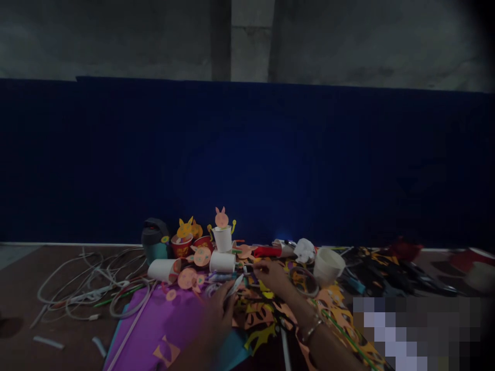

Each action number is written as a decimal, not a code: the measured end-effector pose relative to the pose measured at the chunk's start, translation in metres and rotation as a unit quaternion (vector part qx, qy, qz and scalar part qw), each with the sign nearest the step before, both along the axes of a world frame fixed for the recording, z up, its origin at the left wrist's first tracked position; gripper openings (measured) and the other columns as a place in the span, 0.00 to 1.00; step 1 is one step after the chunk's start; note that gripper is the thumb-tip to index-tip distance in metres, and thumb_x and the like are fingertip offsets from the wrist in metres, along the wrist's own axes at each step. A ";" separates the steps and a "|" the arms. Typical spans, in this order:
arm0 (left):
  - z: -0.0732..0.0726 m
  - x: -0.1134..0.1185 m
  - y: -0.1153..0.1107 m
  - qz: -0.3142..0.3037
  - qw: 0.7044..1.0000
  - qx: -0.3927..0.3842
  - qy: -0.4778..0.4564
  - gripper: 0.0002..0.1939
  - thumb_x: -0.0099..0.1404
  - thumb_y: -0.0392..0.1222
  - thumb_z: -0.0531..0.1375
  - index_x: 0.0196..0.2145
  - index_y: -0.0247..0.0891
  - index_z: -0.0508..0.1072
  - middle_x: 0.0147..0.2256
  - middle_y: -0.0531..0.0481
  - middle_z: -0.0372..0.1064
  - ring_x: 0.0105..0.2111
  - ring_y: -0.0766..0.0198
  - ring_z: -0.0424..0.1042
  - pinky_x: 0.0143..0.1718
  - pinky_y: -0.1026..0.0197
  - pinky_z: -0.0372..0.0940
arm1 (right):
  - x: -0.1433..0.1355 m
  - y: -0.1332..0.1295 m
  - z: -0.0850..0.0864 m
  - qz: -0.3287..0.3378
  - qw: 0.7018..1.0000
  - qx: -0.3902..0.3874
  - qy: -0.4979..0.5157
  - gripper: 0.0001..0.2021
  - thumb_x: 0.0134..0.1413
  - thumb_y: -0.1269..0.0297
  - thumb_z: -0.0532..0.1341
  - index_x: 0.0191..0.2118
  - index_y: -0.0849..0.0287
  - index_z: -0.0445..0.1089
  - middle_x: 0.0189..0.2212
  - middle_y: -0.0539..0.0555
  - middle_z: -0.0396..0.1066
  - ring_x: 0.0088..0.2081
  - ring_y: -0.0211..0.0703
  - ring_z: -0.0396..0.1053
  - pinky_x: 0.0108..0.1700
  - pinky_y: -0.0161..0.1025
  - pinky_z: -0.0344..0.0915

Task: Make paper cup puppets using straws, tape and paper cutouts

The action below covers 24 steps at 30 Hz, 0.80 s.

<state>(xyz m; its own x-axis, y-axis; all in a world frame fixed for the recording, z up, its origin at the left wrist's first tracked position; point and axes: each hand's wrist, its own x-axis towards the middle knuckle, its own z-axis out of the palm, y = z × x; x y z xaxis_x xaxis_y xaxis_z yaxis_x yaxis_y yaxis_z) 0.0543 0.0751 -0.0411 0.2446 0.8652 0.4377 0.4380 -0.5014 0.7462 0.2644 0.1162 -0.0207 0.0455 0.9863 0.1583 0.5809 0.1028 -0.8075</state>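
Left hand (221,309): yours, gripping a slim white piece (237,283)
Slim white piece: at those fingertips, long axis slanting up-right towards your right hand (275,278); left is nearer
Right hand: fingertips bunched just beyond it; can't tell if they grip anything
White cup (222,262): on its side, just beyond both hands
Edge: blue partition (247,165) behind bench (23,283)
Room: flat purple sheet (154,319) leftward; paper scraps (261,315) crowd between your forearms
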 end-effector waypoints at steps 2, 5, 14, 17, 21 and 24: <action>-0.002 -0.001 0.001 -0.004 1.000 -0.002 0.015 0.16 0.64 0.43 0.51 0.48 0.41 0.69 0.46 0.44 0.72 0.45 0.55 0.70 0.46 0.53 0.66 | -0.004 -0.003 -0.003 -0.029 0.998 0.025 -0.056 0.06 0.45 0.67 0.58 0.26 0.61 0.72 0.31 0.56 0.69 0.39 0.48 0.65 0.45 0.42 0.58; -0.003 -0.002 0.001 0.001 1.000 -0.012 0.029 0.16 0.65 0.43 0.51 0.49 0.41 0.69 0.46 0.44 0.71 0.46 0.56 0.70 0.47 0.54 0.65 | -0.012 -0.008 -0.006 -0.051 0.991 0.043 -0.117 0.03 0.41 0.67 0.61 0.24 0.62 0.71 0.35 0.60 0.68 0.45 0.54 0.61 0.51 0.45 0.53; 0.008 -0.002 -0.001 -0.014 0.998 -0.010 0.054 0.15 0.66 0.43 0.50 0.48 0.45 0.69 0.45 0.48 0.72 0.45 0.58 0.70 0.46 0.56 0.64 | -0.002 -0.014 0.026 0.070 0.991 0.015 -0.114 0.06 0.44 0.66 0.62 0.31 0.60 0.72 0.25 0.51 0.72 0.29 0.40 0.68 0.31 0.32 0.61; 0.009 -0.003 -0.001 -0.025 0.998 0.004 0.056 0.16 0.66 0.41 0.50 0.49 0.47 0.69 0.46 0.49 0.71 0.46 0.58 0.69 0.47 0.56 0.64 | 0.004 -0.019 0.036 0.118 0.988 0.008 -0.102 0.05 0.44 0.66 0.63 0.30 0.59 0.74 0.23 0.49 0.72 0.27 0.37 0.68 0.28 0.29 0.59; 0.005 -0.004 -0.001 -0.037 0.997 0.007 0.073 0.16 0.64 0.38 0.50 0.48 0.48 0.69 0.47 0.50 0.71 0.46 0.58 0.69 0.47 0.56 0.64 | 0.002 -0.022 0.041 0.143 0.985 0.011 -0.096 0.06 0.43 0.68 0.62 0.30 0.59 0.76 0.26 0.50 0.73 0.28 0.37 0.67 0.30 0.30 0.59; 0.000 -0.005 0.000 -0.037 0.996 0.006 0.086 0.17 0.63 0.36 0.50 0.48 0.46 0.69 0.46 0.49 0.71 0.46 0.58 0.69 0.46 0.56 0.64 | 0.001 -0.022 0.043 0.151 0.985 0.007 -0.089 0.07 0.43 0.69 0.62 0.31 0.59 0.76 0.27 0.51 0.73 0.29 0.38 0.67 0.31 0.31 0.59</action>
<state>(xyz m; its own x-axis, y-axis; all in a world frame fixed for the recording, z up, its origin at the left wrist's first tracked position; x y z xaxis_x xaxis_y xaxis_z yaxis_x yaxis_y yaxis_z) 0.0493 0.0753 -0.0414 0.3793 0.8373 0.3937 0.5204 -0.5449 0.6575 0.2650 0.0939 0.0225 -0.2788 0.9484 0.1509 0.6550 0.3026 -0.6924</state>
